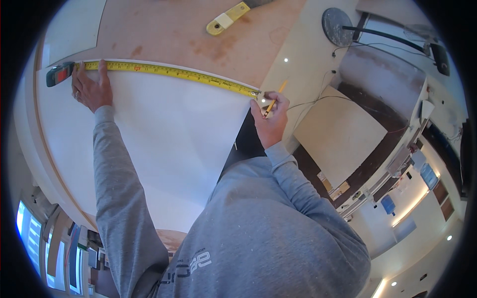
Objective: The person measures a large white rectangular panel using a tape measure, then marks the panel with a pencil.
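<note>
A white sheet or board [164,129] lies in front of me. Along its far edge runs the yellow blade of a tape measure [174,73], whose dark case with a red patch sits at the far left corner. Beside that case, my left hand [93,90] rests with fingers and thumb spread, their tips pressing on the blade and the sheet edge. At the other end of the blade, my right hand [271,119] grips a yellow pencil [281,88] that points up and away. Its thumb is near the blade's hook at the sheet's right corner.
A yellow-handled tool [228,19] lies on the brownish surface beyond the sheet. Another pale sheet [74,30] is at the far left. Rightward are a round-based stand [337,26], thin cables and a beige panel [340,134]. A raised rim [47,159] borders the left.
</note>
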### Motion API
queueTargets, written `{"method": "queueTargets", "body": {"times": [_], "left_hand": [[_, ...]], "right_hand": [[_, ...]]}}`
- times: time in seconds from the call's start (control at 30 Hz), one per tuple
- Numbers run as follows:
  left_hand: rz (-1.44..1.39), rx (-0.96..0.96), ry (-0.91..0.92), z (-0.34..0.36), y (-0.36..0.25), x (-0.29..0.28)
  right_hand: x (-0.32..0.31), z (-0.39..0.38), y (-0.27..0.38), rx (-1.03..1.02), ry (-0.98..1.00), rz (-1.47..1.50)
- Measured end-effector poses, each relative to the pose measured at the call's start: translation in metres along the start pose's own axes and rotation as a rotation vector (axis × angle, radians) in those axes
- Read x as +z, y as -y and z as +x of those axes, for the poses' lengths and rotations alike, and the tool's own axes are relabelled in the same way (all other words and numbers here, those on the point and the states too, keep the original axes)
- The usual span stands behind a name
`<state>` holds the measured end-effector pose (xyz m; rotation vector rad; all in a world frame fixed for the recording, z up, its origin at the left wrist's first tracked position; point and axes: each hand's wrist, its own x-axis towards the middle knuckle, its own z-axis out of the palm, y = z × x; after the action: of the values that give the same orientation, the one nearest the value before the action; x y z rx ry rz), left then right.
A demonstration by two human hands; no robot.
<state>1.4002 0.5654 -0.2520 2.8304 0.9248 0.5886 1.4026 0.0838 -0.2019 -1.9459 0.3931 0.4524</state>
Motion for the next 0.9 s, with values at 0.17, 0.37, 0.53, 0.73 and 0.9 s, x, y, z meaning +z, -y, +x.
{"method": "queueTargets", "body": {"times": [0.17, 0.37, 0.53, 0.73, 0.9], "left_hand": [[0.039, 0.04, -0.037, 0.009, 0.014, -0.007], [0.078, 0.029, -0.019, 0.001, -0.002, 0.007], [0.054, -0.068, -0.001, 0.004, -0.008, -0.023], [0.008, -0.146, 0.031, 0.005, -0.017, -0.028], [-0.048, -0.167, 0.1, 0.005, -0.015, -0.03]], "right_hand": [[0.01, 0.006, -0.002, -0.485, -0.093, -0.199], [-0.007, 0.016, -0.021, -0.756, -0.058, -0.466], [-0.001, 0.016, -0.008, -0.74, 0.044, -0.411], [-0.009, 0.02, -0.003, -0.72, 0.117, -0.498], [-0.015, 0.014, 0.019, -0.685, 0.194, -0.545]]}}
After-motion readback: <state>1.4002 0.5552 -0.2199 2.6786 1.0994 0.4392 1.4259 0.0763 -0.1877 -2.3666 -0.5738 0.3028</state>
